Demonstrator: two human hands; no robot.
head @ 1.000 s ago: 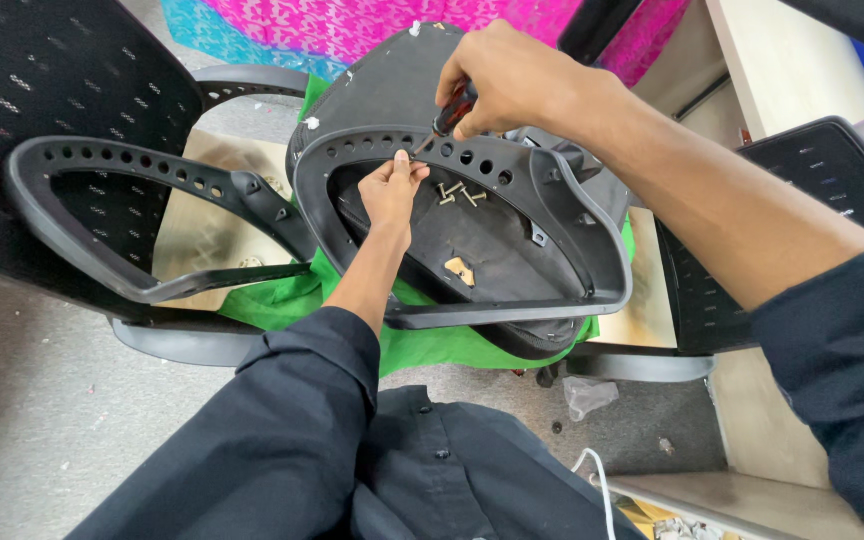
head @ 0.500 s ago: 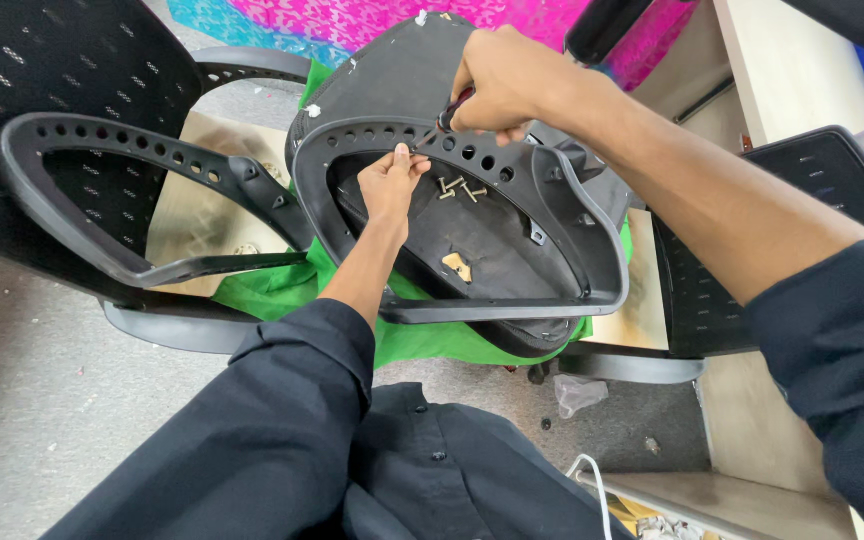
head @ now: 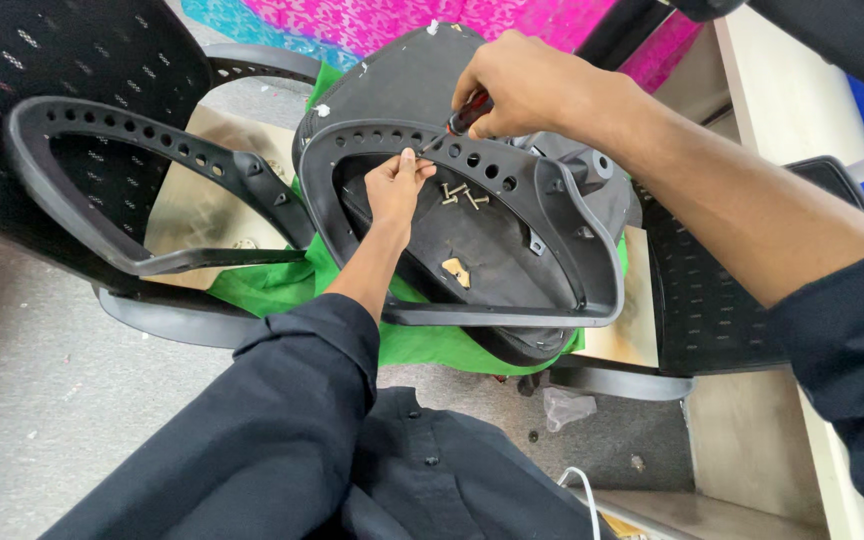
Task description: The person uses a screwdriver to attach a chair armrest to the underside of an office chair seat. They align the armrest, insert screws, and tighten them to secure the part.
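Gripping screwdriver [head: 467,112], right hand [head: 527,85], left hand [head: 399,187] under it (on armrest frame [head: 472,170])

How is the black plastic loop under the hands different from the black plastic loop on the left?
The black holed plastic armrest loop under the hands lies on the upturned black chair seat, with both hands on it; the black holed plastic armrest loop on the left is untouched. The first rings small loose metal screws; the second frames perforated black mesh. Both are black, curved and punched with holes.

Single head-worn view, steeply downward, close over the hands [head: 452,140].
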